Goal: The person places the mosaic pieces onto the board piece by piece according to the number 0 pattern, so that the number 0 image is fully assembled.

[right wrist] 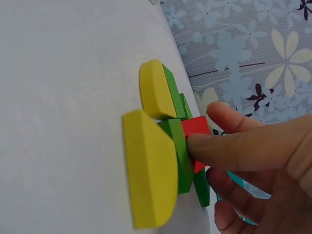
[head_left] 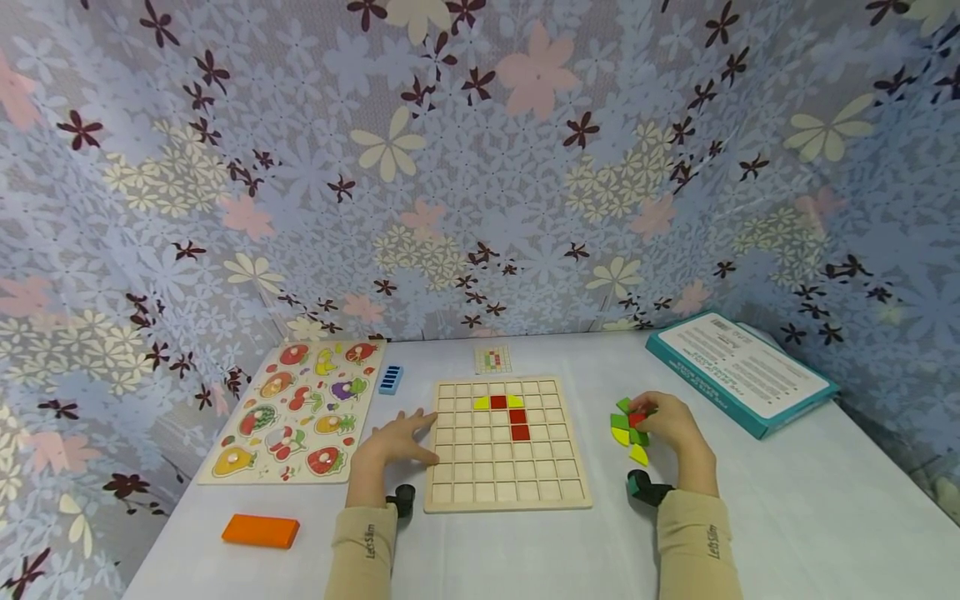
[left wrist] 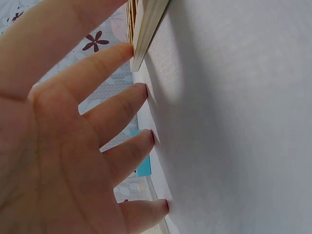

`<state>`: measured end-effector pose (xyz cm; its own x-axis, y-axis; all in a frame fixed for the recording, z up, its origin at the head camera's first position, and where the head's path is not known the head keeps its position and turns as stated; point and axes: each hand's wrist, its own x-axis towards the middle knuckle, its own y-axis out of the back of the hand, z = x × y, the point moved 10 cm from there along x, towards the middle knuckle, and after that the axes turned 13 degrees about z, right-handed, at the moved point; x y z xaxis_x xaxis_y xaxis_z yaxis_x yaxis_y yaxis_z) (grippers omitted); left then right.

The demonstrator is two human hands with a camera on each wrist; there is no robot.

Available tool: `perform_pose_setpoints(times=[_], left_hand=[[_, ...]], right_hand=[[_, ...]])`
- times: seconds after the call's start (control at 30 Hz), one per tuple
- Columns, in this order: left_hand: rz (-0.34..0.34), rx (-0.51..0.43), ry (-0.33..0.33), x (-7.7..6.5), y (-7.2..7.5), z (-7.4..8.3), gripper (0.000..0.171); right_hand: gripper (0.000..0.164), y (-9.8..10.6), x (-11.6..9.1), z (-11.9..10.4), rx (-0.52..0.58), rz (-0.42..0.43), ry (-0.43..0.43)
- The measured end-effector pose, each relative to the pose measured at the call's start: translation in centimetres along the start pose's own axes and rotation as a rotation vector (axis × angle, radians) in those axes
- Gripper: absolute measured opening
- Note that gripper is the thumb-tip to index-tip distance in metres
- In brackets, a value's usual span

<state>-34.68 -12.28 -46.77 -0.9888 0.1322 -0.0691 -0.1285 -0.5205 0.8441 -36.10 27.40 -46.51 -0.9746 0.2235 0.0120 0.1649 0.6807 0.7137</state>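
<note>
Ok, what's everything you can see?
Wooden grid board: 1, pale, middle
Red squares: 3, red, on board
Yellow pieces: 2, yellow, on board
Pattern card: 1, pale, behind board
Loose red piece: 1, red, right
Loose yellow pieces: 2, yellow, right
Loose green pieces: several, green, right
Fruit puzzle: 1, multicoloured, left
Blue block: 1, blue, beside puzzle
Orange block: 1, orange, front left
Box: 1, teal, back right
Table: 1, white, underneath
Floral cloth: 1, blue-grey, behind
Wrist devices: 2, black, at wrists
Sleeves: 2, tan, forearms
Left hand: 1, bare, at board's left edge
Right hand: 1, bare, pinching loose red piece
</note>
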Motion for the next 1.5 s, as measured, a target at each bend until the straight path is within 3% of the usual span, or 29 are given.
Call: perform_pose_setpoints(times=[0.37,0.8,1.3,1.5], left_hand=[[0.001,-0.002,0.001,0.2,-0.1,0.0,0.077],[0.002,-0.004,0.01,0.0,-0.1,-0.1,0.076],[0.003,0.0,-0.002,0.1,0.0,0.0,0.076],[0.002,0.002,0.0,0.0,0.1,0.0,0.076]], right_hand=[[0.032,0.1,0.1,-0.8,0.01,0.021,0.045],[0.036,-0.5,0.4,-2.2,0.143,0.027,0.06],[0.036,-1.8,0.1,-4.5,0.211,-0.017,0.061],[0.032,-2.6,-0.2,-5.9,0.242,-0.055,0.11]])
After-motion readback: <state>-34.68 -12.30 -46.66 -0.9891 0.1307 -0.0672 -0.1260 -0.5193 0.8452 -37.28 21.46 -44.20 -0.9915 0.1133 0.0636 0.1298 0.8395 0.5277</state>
